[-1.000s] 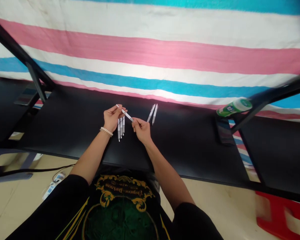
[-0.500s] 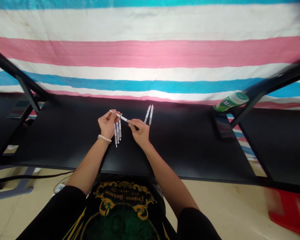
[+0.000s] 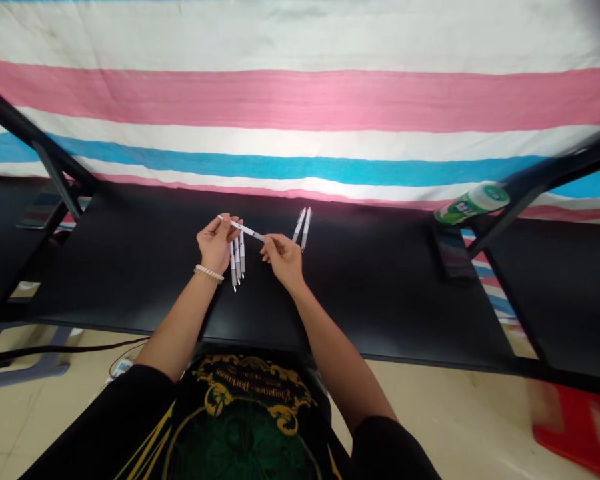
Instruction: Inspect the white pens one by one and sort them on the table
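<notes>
Fingers (image 3: 225, 227) of the left hand (image 3: 214, 249) are closed in a pinch around the white end of a pen (image 3: 250, 231), thumb uppermost, with a short bit of the barrel poking out beyond the thumb. Opposite, thumb and fingertips of the right hand (image 3: 287, 262) are drawn together at the pen's grey end; whether they grip it firmly or only steady it, I cannot tell. So the pen spans the gap between the two hands, its long axis running from far left to near right, and neither hand is nearer, since each is at one end of it.

Just beside the left hand, three more pens (image 3: 238, 263) lie side by side on the black table (image 3: 380, 287), grey ends toward the near edge, far ends partly hidden by that hand and the held pen. Right of these, just past the right hand on its far side, a pair of pens (image 3: 305, 230) lies close together, long axes pointing far and leaning slightly right.

Further out, a light bracelet (image 3: 209, 273) circles the left wrist. Well to the right, a green and white canister (image 3: 470, 203) rests tilted near a black metal bar. Beyond the table's far edge spreads a striped sheet (image 3: 300, 100).
</notes>
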Available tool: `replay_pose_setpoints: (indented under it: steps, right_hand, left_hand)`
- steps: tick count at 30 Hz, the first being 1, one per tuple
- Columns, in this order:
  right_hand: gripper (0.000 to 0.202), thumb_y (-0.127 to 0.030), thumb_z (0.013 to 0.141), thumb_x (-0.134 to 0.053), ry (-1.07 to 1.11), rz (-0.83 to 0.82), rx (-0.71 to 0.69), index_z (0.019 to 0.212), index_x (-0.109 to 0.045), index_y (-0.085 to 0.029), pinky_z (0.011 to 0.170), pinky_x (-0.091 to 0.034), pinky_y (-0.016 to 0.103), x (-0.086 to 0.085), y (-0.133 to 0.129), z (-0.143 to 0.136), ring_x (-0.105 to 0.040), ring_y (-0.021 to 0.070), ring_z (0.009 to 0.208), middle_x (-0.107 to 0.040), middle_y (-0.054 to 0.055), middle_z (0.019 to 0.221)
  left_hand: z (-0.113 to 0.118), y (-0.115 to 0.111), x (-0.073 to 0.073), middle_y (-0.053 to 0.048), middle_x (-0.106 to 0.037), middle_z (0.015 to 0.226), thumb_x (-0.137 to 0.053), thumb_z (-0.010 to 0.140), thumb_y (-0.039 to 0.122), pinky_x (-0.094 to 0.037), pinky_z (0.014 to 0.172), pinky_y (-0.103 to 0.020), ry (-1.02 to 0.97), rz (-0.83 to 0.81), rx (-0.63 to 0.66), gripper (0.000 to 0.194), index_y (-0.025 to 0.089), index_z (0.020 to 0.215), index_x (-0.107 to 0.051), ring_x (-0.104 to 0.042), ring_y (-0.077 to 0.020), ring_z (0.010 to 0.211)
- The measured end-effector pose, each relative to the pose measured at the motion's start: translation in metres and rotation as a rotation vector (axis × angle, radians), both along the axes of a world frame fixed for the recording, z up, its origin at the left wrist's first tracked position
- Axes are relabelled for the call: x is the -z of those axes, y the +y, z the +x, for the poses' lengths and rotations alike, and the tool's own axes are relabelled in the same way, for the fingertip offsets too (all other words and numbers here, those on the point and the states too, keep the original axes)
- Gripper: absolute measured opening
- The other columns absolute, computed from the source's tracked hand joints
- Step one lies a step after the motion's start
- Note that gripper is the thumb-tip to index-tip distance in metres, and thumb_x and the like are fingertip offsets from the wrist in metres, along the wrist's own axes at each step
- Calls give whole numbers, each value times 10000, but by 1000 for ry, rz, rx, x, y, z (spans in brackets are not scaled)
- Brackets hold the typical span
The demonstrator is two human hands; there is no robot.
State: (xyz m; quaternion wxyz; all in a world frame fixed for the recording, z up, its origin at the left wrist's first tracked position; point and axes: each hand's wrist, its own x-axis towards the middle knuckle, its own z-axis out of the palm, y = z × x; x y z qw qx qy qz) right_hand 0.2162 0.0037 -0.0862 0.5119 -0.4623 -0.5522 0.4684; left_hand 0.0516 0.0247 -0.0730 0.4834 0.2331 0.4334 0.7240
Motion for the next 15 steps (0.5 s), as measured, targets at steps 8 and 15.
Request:
replay_pose_setpoints:
  steps: [8, 15]
  right_hand:
    - [328, -449, 920, -627, 12, 10, -1, 1160, -695, -236, 602, -553, 276, 3, 2, 2, -634, 126, 665, -687, 33, 867]
    - [361, -446, 877, -692, -6, 74, -19, 1173, -685, -239, 721, -572, 292, 1, 1, -1, -682, 147, 812, -709, 60, 1038]
  left_hand:
    - [-1, 0, 1, -78, -766, 894, -862, 739, 416, -622, 755, -294, 15, 14, 4, 330, 163, 917, -746, -762, -194, 835]
    - [-3, 1, 2, -81, -766, 892, -870, 729, 402, -608, 716, -264, -3, 3, -3, 332, 151, 908, -745, -760, -189, 827]
